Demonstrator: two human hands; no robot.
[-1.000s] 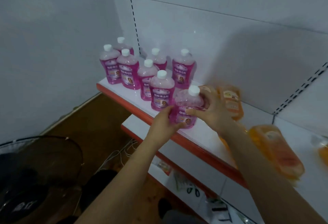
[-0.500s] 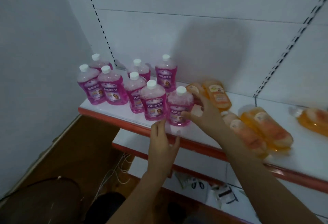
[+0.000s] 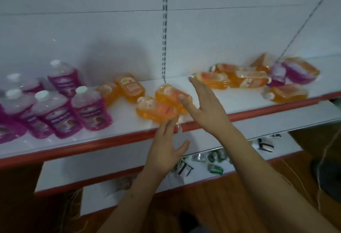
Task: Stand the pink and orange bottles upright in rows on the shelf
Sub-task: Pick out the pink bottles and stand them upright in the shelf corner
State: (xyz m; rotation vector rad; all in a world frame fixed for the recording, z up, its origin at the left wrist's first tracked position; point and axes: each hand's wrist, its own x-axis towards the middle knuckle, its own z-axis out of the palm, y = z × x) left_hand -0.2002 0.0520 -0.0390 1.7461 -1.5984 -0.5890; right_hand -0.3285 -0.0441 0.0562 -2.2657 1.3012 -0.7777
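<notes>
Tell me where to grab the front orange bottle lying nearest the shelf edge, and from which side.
Grip the front orange bottle across its wide body, just behind the neck, coming in from the shelf's open front. It lies flat, its cap end pointing left and its base towards the left hand, so the broad sides are free. A second orange bottle lies close behind it, under the right hand, which probably blocks a rear approach.
</notes>
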